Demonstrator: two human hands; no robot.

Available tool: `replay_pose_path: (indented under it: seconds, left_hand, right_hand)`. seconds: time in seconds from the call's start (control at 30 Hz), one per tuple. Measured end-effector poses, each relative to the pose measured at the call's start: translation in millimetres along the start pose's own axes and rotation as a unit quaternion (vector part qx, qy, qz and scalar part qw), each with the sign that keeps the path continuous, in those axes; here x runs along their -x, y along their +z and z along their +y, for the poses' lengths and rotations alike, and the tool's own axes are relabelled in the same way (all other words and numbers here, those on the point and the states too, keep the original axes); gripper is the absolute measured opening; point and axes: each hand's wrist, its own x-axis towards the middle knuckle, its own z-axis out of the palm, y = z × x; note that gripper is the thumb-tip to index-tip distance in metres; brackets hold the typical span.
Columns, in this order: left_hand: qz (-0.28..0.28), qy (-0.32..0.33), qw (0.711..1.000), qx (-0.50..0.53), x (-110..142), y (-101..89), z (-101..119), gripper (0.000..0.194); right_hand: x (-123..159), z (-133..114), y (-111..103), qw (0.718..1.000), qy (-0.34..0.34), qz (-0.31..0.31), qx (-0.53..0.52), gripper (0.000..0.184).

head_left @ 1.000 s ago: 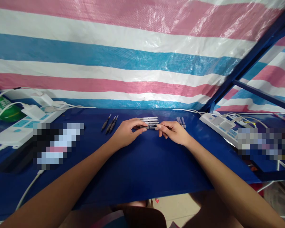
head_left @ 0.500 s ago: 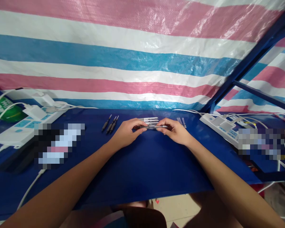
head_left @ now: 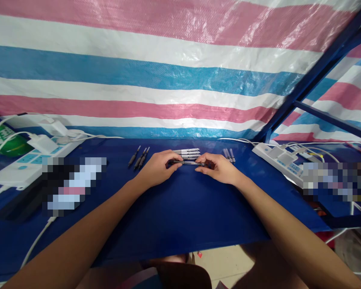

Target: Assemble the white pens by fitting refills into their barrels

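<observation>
Both hands meet over the middle of a blue table (head_left: pixel 180 208). My left hand (head_left: pixel 158 168) pinches one end of a thin dark pen (head_left: pixel 186 163) and my right hand (head_left: pixel 219 168) pinches the other end, so the pen lies level between them just above the table. Directly behind it lies a small row of white pens (head_left: pixel 188 152). A few dark pen refills (head_left: pixel 139 157) lie to the left of my left hand. Some small clear pen parts (head_left: pixel 229 155) lie to the right of my right hand.
A white power strip (head_left: pixel 33 156) with plugs and cables sits at the left, beside a green object (head_left: pixel 6 138). Another power strip (head_left: pixel 278 158) with cables lies at the right. A striped tarp (head_left: pixel 168 68) hangs behind, with a blue frame bar (head_left: pixel 313 72) at the right.
My right hand slid out to the right along the pen, then came back in to the left. My left hand kept its hold on the other end.
</observation>
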Motion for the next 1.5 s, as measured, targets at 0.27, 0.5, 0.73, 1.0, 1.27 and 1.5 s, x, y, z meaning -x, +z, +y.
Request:
replay_pose_path:
  seconds: [0.27, 0.5, 0.73, 1.0, 1.27, 1.5]
  left_hand:
    - [-0.052, 0.083, 0.987, -0.124, 3, -4.7, -9, 0.011]
    - [-0.051, 0.058, 0.984, -0.162, 4, -5.9, -9, 0.014]
    - [-0.01, -0.088, 0.968, -0.236, 1, -18.9, -9, 0.031]
    - [-0.068, -0.361, 0.862, -0.349, 5, -49.6, -13, 0.05]
    - [-0.12, -0.373, 0.85, -0.352, 6, -54.7, -12, 0.051]
    - [-0.113, -0.385, 0.841, -0.363, 6, -59.6, -17, 0.051]
  right_hand:
    - [-2, 4, 5, 0.991, -0.05, 0.012, 0.127, 0.012]
    - [-2, 9, 5, 0.989, -0.033, 0.022, 0.14, 0.018]
    - [-3, 9, 4, 0.991, -0.025, 0.045, 0.123, 0.018]
    - [-3, 23, -17, 0.956, 0.049, 0.162, 0.241, 0.016]
    - [7, 58, -38, 0.893, 0.2, 0.164, 0.37, 0.025]
    - [4, 58, -35, 0.916, 0.18, 0.128, 0.334, 0.014]
